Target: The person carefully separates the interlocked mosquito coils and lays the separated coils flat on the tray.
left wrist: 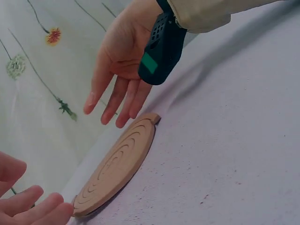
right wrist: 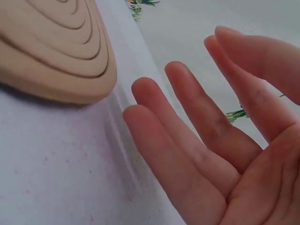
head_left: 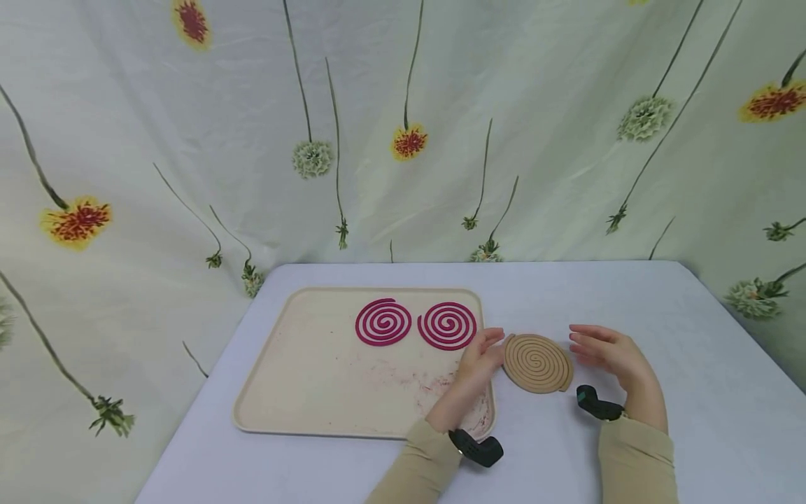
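Observation:
A flat tan spiral coil point(head_left: 538, 363), wound tight like a mosquito coil, lies on the white table to the right of the tray. My left hand point(head_left: 480, 358) is at its left edge, over the tray's right rim, with relaxed fingers close beside the coil. On the other side my right hand point(head_left: 613, 355) stays a little apart from it, fingers loosely bent and spread, holding nothing. In the right wrist view the coil point(right wrist: 61, 51) shows its rounded edge, left of the fingertips point(right wrist: 140, 119). Seen from the left wrist, the coil point(left wrist: 117, 168) lies between both hands.
The beige tray point(head_left: 302, 378) covers the table's left part, with reddish smears near its right side. Two magenta spiral coils, a left one point(head_left: 383, 323) and a right one point(head_left: 448, 326), lie at its back right. Behind the table point(head_left: 724, 420) hangs a flowered cloth point(head_left: 252, 140).

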### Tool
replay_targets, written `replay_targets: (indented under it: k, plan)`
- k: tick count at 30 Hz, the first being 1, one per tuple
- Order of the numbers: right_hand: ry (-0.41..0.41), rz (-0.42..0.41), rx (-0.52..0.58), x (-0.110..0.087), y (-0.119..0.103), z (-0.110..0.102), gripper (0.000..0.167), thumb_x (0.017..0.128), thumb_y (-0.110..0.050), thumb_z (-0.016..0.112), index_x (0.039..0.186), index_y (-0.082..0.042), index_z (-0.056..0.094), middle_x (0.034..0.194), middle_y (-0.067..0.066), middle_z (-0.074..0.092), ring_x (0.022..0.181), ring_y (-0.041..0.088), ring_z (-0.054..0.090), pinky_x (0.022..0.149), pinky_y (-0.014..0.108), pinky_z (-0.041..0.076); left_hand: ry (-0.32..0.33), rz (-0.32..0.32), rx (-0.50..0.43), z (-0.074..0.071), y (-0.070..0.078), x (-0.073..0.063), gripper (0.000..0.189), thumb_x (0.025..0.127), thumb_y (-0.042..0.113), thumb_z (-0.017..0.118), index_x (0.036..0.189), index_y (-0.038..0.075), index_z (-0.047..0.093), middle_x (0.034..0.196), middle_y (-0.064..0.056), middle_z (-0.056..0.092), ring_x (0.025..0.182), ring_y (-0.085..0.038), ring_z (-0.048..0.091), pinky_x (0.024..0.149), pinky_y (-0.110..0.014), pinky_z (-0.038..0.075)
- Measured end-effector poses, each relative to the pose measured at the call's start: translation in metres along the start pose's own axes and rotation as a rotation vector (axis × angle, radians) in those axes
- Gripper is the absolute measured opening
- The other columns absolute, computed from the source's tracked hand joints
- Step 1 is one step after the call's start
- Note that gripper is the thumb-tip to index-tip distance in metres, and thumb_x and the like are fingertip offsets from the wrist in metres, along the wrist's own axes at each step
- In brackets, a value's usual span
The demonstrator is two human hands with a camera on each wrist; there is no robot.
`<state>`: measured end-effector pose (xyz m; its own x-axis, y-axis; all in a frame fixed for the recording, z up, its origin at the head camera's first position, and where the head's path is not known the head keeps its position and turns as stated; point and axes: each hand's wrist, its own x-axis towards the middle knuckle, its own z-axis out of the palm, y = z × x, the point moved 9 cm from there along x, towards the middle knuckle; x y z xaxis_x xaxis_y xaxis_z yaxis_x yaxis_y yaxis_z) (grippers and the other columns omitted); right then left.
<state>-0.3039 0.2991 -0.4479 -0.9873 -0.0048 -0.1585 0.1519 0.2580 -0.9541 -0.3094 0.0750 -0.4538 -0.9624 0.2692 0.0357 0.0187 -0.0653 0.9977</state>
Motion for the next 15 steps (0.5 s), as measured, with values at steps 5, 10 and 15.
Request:
replay_targets:
  k: [5, 10, 15]
  plan:
    - [-0.052, 0.002, 0.027, 0.0, 0.002, 0.006, 0.063, 0.093, -0.026, 0.059, 0.137, 0.011, 0.035, 0.13, 0.023, 0.051, 0.094, 0.002, 0.061, 0.087, 0.031, 0.051, -0.056, -0.044, 0.043, 0.012, -0.003, -0.003, 0.049, 0.09, 0.001, 0.051, 0.137, 0.002, 0.04, 0.143, -0.017, 0.038, 0.132, -0.034, 0.036, 0.106, -0.041, 0.034]
    - [-0.109, 0.016, 0.031, 0.003, 0.008, 0.014, 0.064, 0.092, -0.022, 0.06, 0.14, 0.009, 0.031, 0.138, 0.029, 0.04, 0.1, 0.003, 0.057, 0.09, 0.032, 0.049, -0.093, -0.062, 0.043, 0.017, -0.003, -0.003, 0.054, 0.091, 0.004, 0.052, 0.141, -0.001, 0.034, 0.145, -0.018, 0.035, 0.135, -0.034, 0.03, 0.109, -0.043, 0.028]
    - [-0.114, 0.04, 0.013, 0.004, 0.012, 0.017, 0.061, 0.088, -0.014, 0.065, 0.136, 0.01, 0.037, 0.133, 0.026, 0.048, 0.095, 0.003, 0.058, 0.083, 0.026, 0.052, -0.07, -0.093, 0.031, 0.013, -0.006, 0.0, 0.051, 0.091, 0.004, 0.054, 0.139, -0.002, 0.038, 0.144, -0.02, 0.036, 0.132, -0.035, 0.035, 0.107, -0.042, 0.032]
